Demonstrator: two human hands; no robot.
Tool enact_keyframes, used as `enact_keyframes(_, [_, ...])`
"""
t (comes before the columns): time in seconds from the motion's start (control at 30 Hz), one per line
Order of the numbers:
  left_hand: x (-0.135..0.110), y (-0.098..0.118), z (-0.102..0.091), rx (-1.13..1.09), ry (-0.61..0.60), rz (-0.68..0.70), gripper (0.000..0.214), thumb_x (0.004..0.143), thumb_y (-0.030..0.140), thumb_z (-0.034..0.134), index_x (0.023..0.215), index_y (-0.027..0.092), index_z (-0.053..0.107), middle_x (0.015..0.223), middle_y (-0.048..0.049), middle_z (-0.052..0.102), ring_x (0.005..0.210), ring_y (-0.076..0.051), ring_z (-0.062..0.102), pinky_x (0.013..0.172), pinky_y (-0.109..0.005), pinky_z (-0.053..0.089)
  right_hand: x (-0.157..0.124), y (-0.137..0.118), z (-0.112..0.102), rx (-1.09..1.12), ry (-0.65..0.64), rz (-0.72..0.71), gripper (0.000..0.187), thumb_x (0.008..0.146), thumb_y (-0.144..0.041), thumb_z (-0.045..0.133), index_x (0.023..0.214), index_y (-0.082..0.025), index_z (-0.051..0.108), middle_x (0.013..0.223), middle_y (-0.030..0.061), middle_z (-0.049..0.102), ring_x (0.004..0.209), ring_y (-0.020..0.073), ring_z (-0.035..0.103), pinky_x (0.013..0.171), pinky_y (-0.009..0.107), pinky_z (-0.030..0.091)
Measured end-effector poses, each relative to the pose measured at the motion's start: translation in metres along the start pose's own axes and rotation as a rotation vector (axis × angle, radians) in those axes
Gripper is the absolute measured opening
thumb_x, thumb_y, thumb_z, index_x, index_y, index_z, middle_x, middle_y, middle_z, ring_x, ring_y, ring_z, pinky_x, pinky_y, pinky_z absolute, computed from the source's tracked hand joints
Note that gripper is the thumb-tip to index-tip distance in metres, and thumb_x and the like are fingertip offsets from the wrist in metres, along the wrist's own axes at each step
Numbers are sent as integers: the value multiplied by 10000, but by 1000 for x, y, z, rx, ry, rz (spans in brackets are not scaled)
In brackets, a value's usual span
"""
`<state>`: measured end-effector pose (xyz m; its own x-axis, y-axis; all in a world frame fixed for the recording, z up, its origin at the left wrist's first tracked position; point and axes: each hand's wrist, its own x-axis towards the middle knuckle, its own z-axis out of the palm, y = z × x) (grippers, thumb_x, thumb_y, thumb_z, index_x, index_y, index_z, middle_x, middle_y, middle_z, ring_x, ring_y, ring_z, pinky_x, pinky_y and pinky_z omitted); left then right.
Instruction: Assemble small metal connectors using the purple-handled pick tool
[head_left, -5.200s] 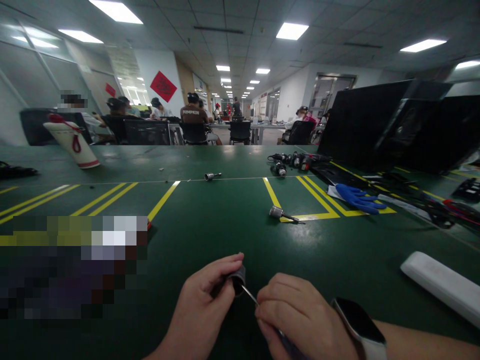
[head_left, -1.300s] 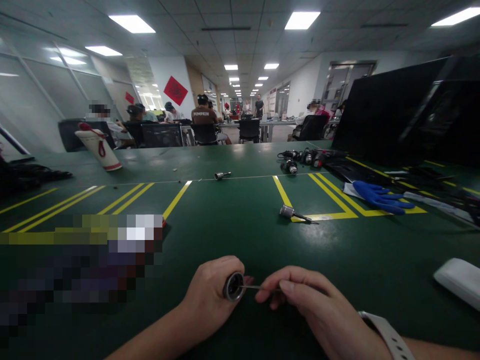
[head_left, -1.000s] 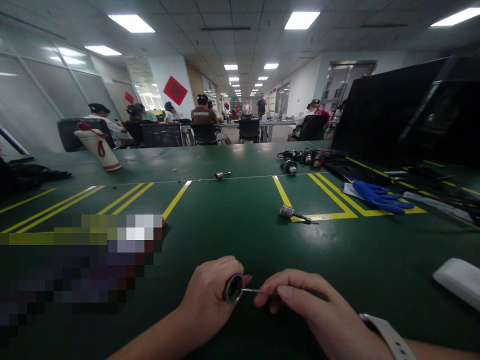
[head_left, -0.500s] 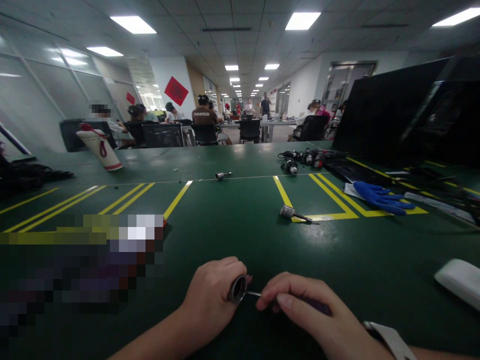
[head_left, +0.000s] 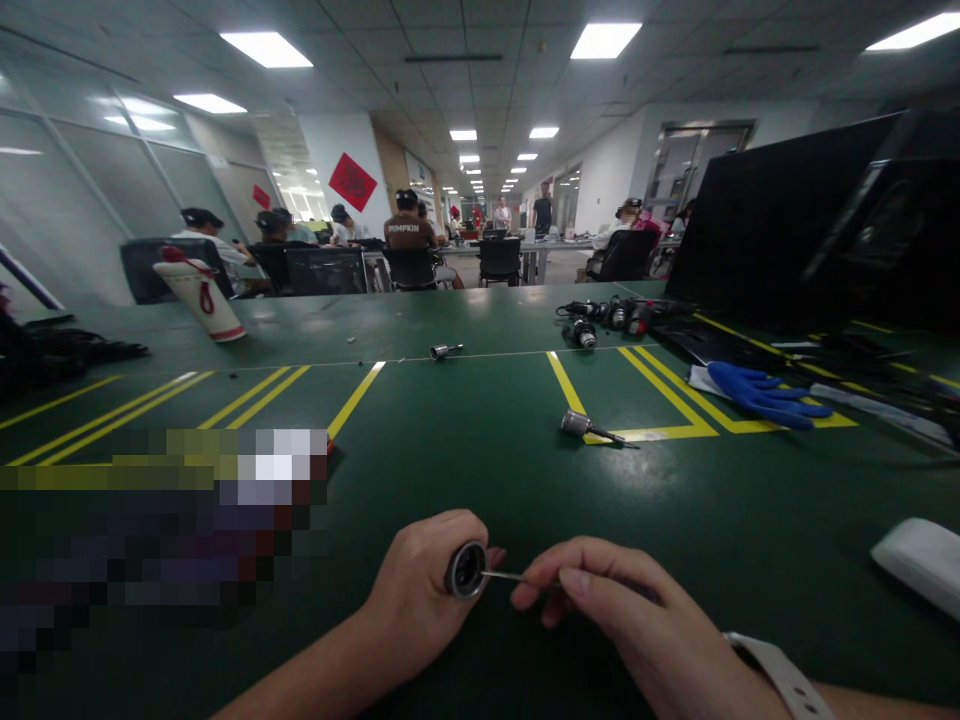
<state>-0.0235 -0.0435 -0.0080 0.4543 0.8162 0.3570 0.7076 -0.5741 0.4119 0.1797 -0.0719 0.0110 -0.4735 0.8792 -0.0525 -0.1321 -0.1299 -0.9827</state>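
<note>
My left hand (head_left: 420,590) is closed around a short dark metal cylinder (head_left: 466,569) whose open round end faces me. My right hand (head_left: 622,620) pinches a thin screwdriver (head_left: 504,576), and the slim metal shaft reaches into the mouth of the cylinder. Both hands hover just above the green table (head_left: 480,470) near its front edge. A pale watch band (head_left: 772,672) sits on my right wrist.
A similar metal part with a pin (head_left: 592,429) lies on a yellow line ahead, another small part (head_left: 444,350) farther back. Blue glove (head_left: 761,392), black tools (head_left: 607,318), dark monitors (head_left: 787,220) at right; white object (head_left: 919,560) near right edge; white-red bottle (head_left: 201,295) far left. People sit beyond.
The screwdriver shaft has slid slightly out and back at the cylinder's mouth, and my hands shifted a little. Earlier the view was tilted lower, with the cylinder held more upright.
</note>
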Motion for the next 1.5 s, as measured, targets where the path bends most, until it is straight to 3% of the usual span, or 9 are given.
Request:
enact_keyframes(0.17, [0, 3, 0, 112, -22, 36, 228, 808, 185, 496, 589, 181, 435, 547, 32, 482, 478, -96, 454, 450, -205, 285, -3, 1, -4, -222, -1, -64, 199, 853, -285, 512, 854, -224, 701, 894, 26, 668, 869, 168, 573, 795, 289, 401])
enact_keyframes(0.37, [-2, 1, 0, 48, 54, 49, 258, 816, 192, 487, 576, 189, 394, 528, 42, 442, 472, -90, 431, 453, -202, 292, 1, 1, 2, 102, 10, 60, 223, 831, -277, 507, 848, -182, 708, 900, 64, 688, 816, 174, 574, 765, 310, 420])
enact_keyframes(0.53, [-1, 2, -2, -18, 39, 50, 257, 799, 186, 501, 570, 191, 383, 521, 52, 430, 456, -80, 415, 443, -192, 295, 2, 1, 7, 249, 41, 97, 210, 804, -284, 528, 838, -168, 700, 898, 79, 692, 835, 185, 585, 748, 313, 419])
enact_keyframes(0.83, [1, 4, -1, 95, -16, 38, 237, 814, 198, 477, 580, 181, 444, 539, 38, 471, 480, -89, 439, 452, -200, 290, -2, -1, 1, -80, 52, 25, 195, 832, -272, 528, 813, -200, 708, 857, 37, 683, 834, 170, 572, 771, 302, 411])
enact_keyframes(1.03, [-1, 1, -1, -48, -2, 36, 232, 810, 196, 479, 588, 185, 411, 544, 39, 455, 483, -88, 434, 464, -203, 302, 3, -2, 8, 276, 35, 121, 187, 800, -273, 532, 820, -159, 678, 880, 78, 684, 842, 186, 596, 730, 305, 429])
enact_keyframes(1.13, [0, 0, -1, -75, -18, -2, 229, 797, 195, 487, 584, 185, 403, 545, 41, 446, 482, -86, 423, 465, -203, 301, 4, -2, 7, 284, 29, 123, 188, 806, -262, 519, 825, -156, 673, 884, 81, 683, 860, 190, 600, 732, 304, 434])
enact_keyframes(1.27, [1, 1, -3, -122, -107, -32, 196, 761, 195, 512, 590, 184, 416, 544, 44, 458, 482, -86, 422, 466, -200, 306, 0, -4, 0, -38, 15, -6, 216, 855, -259, 480, 857, -187, 684, 899, 59, 674, 852, 174, 586, 782, 310, 426])
enact_keyframes(1.5, [2, 4, -5, -154, -227, -27, 103, 707, 167, 551, 656, 186, 463, 582, 43, 511, 516, -94, 459, 494, -207, 324, -7, -10, 1, -472, -10, -427, 223, 827, -144, 483, 948, -215, 656, 922, 76, 663, 897, 196, 587, 809, 343, 477])
